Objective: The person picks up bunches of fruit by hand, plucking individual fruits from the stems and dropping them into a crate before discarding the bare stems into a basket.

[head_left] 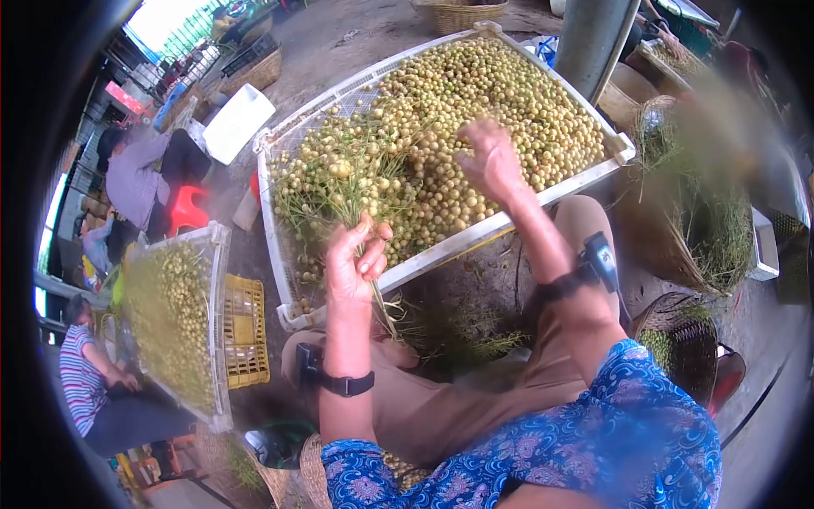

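White tray (475, 233): pale round fruit (509, 93), green stems (339, 182) atop.

The tray (509, 222) is white plastic, matt, with a perforated bottom and a smooth rim. The fruits (475, 93) have smooth pale skin with a weak shine. The stems (339, 182) look thin, dry and fibrous. The basket (687, 246) is woven from rough brown cane. The crate (244, 331) is yellow plastic with grid walls. The sleeve (644, 424) is soft printed cloth; the trousers (458, 407) are plain matt cloth. The strap (343, 384) is black and smooth. The floor (339, 42) is rough grey concrete.
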Tool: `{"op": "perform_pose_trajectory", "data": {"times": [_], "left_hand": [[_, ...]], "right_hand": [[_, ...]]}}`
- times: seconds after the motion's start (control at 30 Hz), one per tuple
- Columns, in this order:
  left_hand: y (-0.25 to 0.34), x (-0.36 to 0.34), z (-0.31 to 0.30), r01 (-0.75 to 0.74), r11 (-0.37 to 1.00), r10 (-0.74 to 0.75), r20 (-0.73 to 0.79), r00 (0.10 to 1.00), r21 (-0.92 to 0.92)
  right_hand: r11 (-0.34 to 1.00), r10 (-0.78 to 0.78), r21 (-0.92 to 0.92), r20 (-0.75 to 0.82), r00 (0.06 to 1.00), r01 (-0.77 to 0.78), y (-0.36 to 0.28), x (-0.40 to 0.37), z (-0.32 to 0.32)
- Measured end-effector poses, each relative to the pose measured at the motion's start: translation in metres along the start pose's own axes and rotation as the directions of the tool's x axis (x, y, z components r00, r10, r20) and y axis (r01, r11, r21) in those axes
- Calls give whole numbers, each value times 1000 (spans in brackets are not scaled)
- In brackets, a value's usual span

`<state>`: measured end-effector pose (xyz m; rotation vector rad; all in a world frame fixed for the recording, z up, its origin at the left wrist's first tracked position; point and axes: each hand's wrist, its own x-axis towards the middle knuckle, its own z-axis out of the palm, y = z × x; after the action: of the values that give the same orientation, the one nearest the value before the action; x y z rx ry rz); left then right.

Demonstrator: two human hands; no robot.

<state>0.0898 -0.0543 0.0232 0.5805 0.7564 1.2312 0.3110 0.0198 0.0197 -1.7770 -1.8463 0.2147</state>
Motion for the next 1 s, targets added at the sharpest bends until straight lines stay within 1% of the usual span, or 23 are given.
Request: {"op": "perform_pose_trajectory", "data": {"times": [0.03, 0.07, 0.1, 0.13, 0.17, 0.2, 0.27, 0.3, 0.33, 0.37, 0.4, 0.47, 0.5, 0.53, 0.6, 0.63, 0.67, 0.73, 0.77, 0.8, 0.87, 0.93, 1.0], "left_hand": [[-1, 0, 0, 5, 1000, -5, 37, 999, 1], [-3, -1, 0, 12, 1000, -12, 73, 997, 4], [-4, 0, -1, 7, 999, -10, 70, 997, 47], [-6, 1, 0, 17, 998, -21, 71, 997, 57], [-8, 1, 0, 23, 999, -27, 93, 995, 49], [-10, 0, 0, 27, 999, -31, 112, 993, 40], [-9, -2, 2, 42, 996, -50, 110, 993, 75], [-9, -2, 2, 74, 994, -83, 123, 989, 77], [-9, -2, 3, 106, 991, -116, 137, 984, 77], [-8, -3, 6, 97, 991, -108, 113, 988, 96], [-8, -3, 7, 97, 992, -106, 115, 988, 87], [-6, -5, 10, 143, 948, -116, -108, 987, 284], [-7, -6, 15, 89, 914, -20, -177, 984, 395], [-7, -5, 13, 88, 915, -17, -181, 983, 394], [-6, -4, 9, 45, 944, 3, -145, 989, 327], [-4, -5, 9, 58, 958, -30, -101, 994, 281], [-4, -5, 9, 57, 958, -30, -99, 995, 282], [-5, -5, 9, 78, 973, -67, -58, 996, 219], [-4, -6, 9, 79, 973, -68, -56, 996, 219], [-4, -6, 8, 89, 977, -84, -38, 996, 194], [-4, -5, 7, 105, 979, -103, -15, 995, 174], [-7, -5, 7, 142, 978, -143, -7, 990, 151], [-11, -4, 6, 163, 974, -167, 11, 986, 160]], "right_hand": [[914, 32, 387, 233, 972, -123, -5, -9, 0], [734, -85, 654, 356, 931, -183, -12, -23, 3], [555, -231, 767, 514, 826, -321, -17, -33, 10], [340, -313, 843, 520, 795, -418, -22, -44, 25], [211, -320, 869, 494, 808, -448, -30, -53, 33], [136, -299, 876, 482, 824, -463, -36, -58, 40], [80, -298, 905, 422, 856, -418, -45, -61, 46], [80, -299, 905, 421, 856, -417, -47, -61, 48], [31, -302, 902, 418, 857, -430, -48, -62, 49], [-13, -304, 897, 417, 856, -442, -48, -62, 49], [-4, -304, 896, 422, 854, -444, -48, -61, 49], [81, -310, 925, 378, 872, -372, -49, -61, 48], [77, -296, 922, 384, 874, -379, -48, -62, 46], [77, -301, 921, 386, 872, -381, -47, -63, 44], [22, -316, 912, 396, 862, -411, -42, -65, 40], [-71, -341, 893, 397, 852, -444, -38, -65, 37], [-71, -341, 894, 396, 853, -443, -32, -67, 39], [-459, -415, 683, 401, 817, -568, -16, -71, 52], [-583, -412, 557, 424, 806, -591, -12, -75, 56], [-583, -411, 558, 423, 807, -590, -9, -77, 61], [-419, -422, 648, 480, 769, -635, -15, -79, 60], [-368, -404, 668, 511, 759, -646, -28, -79, 58], [-368, -307, 700, 530, 791, -612, -40, -76, 60]]}}
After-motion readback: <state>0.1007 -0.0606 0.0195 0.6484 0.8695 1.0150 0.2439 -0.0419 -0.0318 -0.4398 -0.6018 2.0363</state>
